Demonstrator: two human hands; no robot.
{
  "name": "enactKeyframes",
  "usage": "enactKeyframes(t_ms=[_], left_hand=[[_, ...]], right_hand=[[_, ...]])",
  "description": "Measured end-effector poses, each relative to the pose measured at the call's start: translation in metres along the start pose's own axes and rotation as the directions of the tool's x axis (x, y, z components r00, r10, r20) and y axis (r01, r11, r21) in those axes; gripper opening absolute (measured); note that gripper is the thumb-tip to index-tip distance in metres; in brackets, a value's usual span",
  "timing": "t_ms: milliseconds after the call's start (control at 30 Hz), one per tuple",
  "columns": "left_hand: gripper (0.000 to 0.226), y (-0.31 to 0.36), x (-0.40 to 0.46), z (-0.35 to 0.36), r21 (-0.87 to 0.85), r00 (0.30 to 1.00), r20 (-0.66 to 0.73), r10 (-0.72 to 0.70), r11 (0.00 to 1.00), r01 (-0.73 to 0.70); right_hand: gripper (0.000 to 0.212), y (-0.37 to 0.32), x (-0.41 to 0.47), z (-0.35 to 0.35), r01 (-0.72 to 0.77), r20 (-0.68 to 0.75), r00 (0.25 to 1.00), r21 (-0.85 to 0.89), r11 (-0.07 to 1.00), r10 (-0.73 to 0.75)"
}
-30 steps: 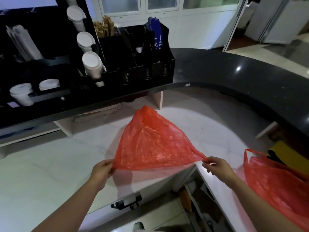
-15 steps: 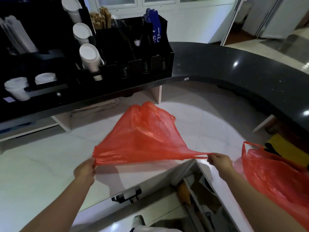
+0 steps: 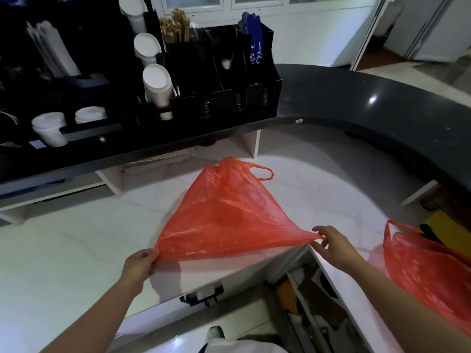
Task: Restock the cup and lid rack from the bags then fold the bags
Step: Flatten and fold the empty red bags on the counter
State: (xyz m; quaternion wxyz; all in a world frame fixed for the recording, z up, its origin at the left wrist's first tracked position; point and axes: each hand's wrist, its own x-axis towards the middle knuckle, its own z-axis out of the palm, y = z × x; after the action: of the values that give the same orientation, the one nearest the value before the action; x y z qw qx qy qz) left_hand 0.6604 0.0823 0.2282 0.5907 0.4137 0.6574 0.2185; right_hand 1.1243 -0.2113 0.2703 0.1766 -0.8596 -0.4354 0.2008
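Note:
An empty red plastic bag (image 3: 224, 217) lies spread in a triangle on the white marble counter (image 3: 63, 250), its handles pointing away from me. My left hand (image 3: 139, 263) pinches the bag's near left corner. My right hand (image 3: 334, 244) pinches the near right corner, with the bottom edge stretched taut between them. A second red bag (image 3: 428, 271) lies crumpled on the counter at the right. The black cup and lid rack (image 3: 216, 95) stands on the dark raised ledge, with white cup stacks (image 3: 155, 82) in its tilted slots.
White lidded cups (image 3: 49, 128) and lids (image 3: 90, 114) sit at the left of the ledge. Wooden stirrers (image 3: 175, 28) and a blue packet (image 3: 254, 44) stand in the rack. The dark curved bar top (image 3: 382, 110) sweeps round the right. An open cabinet (image 3: 313, 301) gapes below the counter corner.
The bag has been lowered and laid flat on the counter. Both hands kept their corners and came closer together; the handles now lie out at the far end.

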Motion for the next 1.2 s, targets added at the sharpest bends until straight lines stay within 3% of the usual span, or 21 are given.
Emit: enactKeyframes(t_ms=[200, 333, 533, 667, 700, 800, 867, 933, 1033, 1200], left_hand=[[0.007, 0.015, 0.011, 0.003, -0.073, 0.998, -0.049, 0.047, 0.996, -0.051], [0.005, 0.023, 0.018, 0.004, -0.089, 0.989, -0.113, 0.099, 0.99, -0.109], [0.011, 0.014, 0.032, -0.004, 0.045, 0.965, -0.217, 0.144, 0.989, -0.138], [0.011, 0.002, 0.031, -0.011, 0.18, 0.986, -0.131, 0.103, 0.98, -0.079], [0.011, 0.002, 0.029, -0.013, 0.194, 0.993, -0.09, 0.082, 0.979, -0.064], [0.007, 0.011, 0.028, -0.023, 0.262, 0.991, -0.047, 0.129, 0.959, -0.112], [0.007, 0.026, 0.029, -0.028, 0.325, 0.976, -0.061, 0.209, 0.929, -0.179], [0.01, 0.044, 0.032, -0.031, 0.368, 0.963, -0.059, 0.262, 0.903, -0.223], [0.007, 0.078, 0.038, -0.024, 0.444, 0.939, -0.006, 0.343, 0.842, -0.305], [0.009, 0.126, 0.05, 0.009, 0.398, 0.9, 0.133, 0.416, 0.809, -0.433]], right_hand=[[0.006, -0.008, -0.011, -0.01, 0.211, -0.048, 0.976, 0.015, 0.977, -0.21], [0.016, -0.012, -0.007, -0.008, 0.236, -0.033, 0.97, -0.078, 0.969, -0.239], [0.026, -0.005, 0.007, -0.005, -0.024, 0.176, 0.978, -0.419, 0.908, 0.107], [0.027, 0.001, 0.007, -0.005, -0.052, 0.337, 0.926, -0.333, 0.941, 0.17], [0.034, 0.004, 0.006, -0.007, -0.057, 0.396, 0.902, -0.287, 0.956, 0.173], [0.09, 0.002, 0.006, -0.023, -0.116, 0.527, 0.824, -0.203, 0.972, 0.208], [0.1, -0.005, 0.013, -0.033, -0.133, 0.53, 0.82, -0.189, 0.973, 0.215], [0.095, -0.018, 0.025, -0.043, -0.086, 0.511, 0.838, -0.227, 0.97, 0.194], [0.068, -0.044, 0.044, -0.053, -0.034, 0.39, 0.913, -0.22, 0.975, 0.12], [0.029, -0.087, 0.072, -0.054, 0.016, 0.16, 0.987, -0.252, 0.967, 0.026]])
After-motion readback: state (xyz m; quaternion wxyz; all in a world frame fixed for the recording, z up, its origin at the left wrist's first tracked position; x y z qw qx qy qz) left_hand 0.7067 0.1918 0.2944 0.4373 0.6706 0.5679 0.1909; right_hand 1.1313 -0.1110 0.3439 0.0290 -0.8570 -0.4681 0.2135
